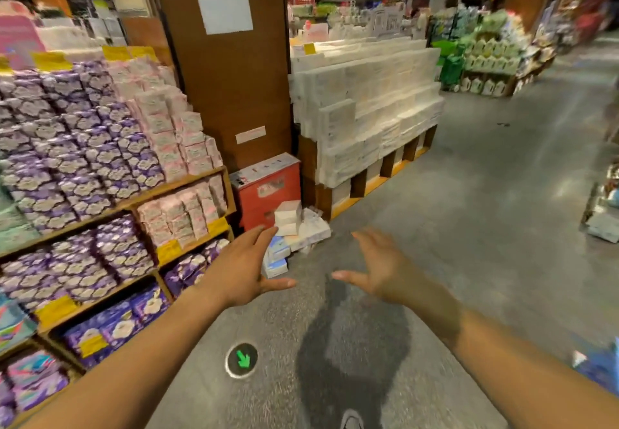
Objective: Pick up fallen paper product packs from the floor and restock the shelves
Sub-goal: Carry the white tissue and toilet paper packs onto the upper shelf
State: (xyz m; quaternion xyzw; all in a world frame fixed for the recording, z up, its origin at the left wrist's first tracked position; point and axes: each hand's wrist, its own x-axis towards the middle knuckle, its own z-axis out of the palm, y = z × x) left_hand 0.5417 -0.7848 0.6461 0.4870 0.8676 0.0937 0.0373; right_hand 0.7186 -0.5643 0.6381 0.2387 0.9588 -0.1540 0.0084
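Observation:
Several fallen paper packs (294, 231) lie in a heap on the grey floor at the foot of a brown pillar: white ones on top, pale blue ones (276, 257) at the front. My left hand (246, 271) stretches toward the heap with straight fingers, its tips just short of the white packs. My right hand (378, 268) is held out beside it, fingers spread, over bare floor. Neither hand holds anything. Wooden shelves (187, 182) on the left carry purple and pink packs.
A red box (268, 191) stands against the brown pillar (231, 77) right behind the heap. A stepped display of white paper packs (368, 100) rises to the right of it. The grey aisle floor runs ahead and right. A green arrow marker (242, 359) is set in the floor.

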